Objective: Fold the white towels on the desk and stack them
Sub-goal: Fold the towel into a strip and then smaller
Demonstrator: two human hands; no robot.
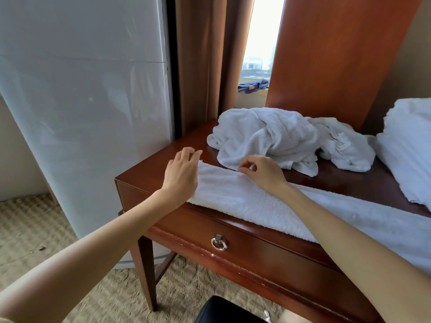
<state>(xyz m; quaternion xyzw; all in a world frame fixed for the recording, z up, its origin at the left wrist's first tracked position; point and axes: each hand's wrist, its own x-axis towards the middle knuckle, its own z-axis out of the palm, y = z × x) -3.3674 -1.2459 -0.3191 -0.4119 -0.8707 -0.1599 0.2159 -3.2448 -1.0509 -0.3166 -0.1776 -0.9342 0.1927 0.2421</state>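
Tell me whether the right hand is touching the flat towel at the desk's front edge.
Touching. The head view shows the right hand pinching the far edge of the flat towel between thumb and forefinger.

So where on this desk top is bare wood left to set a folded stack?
Bare desk shows at the left corner, between its edge, the flat towel and the crumpled towel. A second strip lies between those two and the white bundle at right. Front edge and back middle are crowded.

The left hand (180, 176) and right hand (262, 174) are slender, with long thin fingers (189, 152); both forearms (105, 241) are bare past the elbow. A sliver of khaki cloth (5, 320) edges the left upper arm.
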